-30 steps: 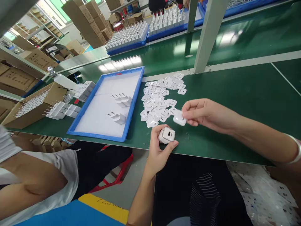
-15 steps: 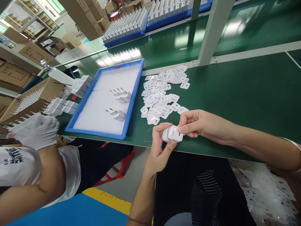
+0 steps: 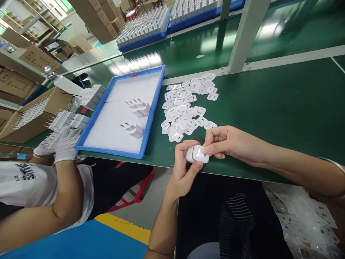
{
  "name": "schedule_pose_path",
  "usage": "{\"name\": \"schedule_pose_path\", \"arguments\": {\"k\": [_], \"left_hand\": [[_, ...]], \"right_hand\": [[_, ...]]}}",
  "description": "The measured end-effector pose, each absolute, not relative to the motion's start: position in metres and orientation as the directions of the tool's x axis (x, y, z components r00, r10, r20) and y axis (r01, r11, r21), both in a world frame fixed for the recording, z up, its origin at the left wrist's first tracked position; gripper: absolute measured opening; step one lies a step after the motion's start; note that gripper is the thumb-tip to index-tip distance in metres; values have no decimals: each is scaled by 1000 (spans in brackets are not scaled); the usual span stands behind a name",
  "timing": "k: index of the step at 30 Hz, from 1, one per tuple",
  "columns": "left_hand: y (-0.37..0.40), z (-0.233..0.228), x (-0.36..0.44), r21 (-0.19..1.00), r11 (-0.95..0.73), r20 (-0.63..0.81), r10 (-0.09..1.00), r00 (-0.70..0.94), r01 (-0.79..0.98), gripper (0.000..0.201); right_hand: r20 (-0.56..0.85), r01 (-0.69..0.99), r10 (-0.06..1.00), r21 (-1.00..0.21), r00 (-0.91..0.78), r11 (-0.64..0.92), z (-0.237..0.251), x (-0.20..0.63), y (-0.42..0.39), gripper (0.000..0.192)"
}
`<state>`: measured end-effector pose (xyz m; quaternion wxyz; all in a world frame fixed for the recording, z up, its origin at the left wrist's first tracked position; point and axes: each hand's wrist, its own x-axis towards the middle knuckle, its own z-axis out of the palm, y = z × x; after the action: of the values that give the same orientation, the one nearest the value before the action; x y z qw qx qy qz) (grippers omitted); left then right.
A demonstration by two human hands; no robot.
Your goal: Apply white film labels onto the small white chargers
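Observation:
My left hand grips a small white charger block at the near edge of the green bench. My right hand presses a white sticker onto the block's face with its fingertips. Just beyond my hands lies a heap of loose white stickers. Left of the heap stands a blue tray with a white liner and two small groups of finished chargers.
A co-worker's white-gloved hand reaches toward chargers by a cardboard box at far left. A grey post rises behind the stickers. Blue trays of upright chargers line the far belt. Plastic bags lie at lower right.
My right hand brought the sticker from the heap down onto the block held in my left hand. The co-worker's gloved hand rose and moved toward the chargers at left.

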<state>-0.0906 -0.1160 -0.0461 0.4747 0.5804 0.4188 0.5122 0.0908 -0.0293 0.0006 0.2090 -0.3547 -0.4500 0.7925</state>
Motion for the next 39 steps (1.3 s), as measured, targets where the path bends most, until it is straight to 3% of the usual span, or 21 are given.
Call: {"name": "schedule_pose_path", "arguments": {"k": [25, 39], "left_hand": [[-115, -46, -93, 966, -257, 254, 953, 164, 0, 32], [-114, -45, -94, 961, -277, 268, 940, 212, 13, 39]], "right_hand": [[-395, 14, 696, -875, -600, -484, 2, 89, -36, 25], [-393, 13, 709, -879, -586, -476, 1, 88, -38, 33]]}}
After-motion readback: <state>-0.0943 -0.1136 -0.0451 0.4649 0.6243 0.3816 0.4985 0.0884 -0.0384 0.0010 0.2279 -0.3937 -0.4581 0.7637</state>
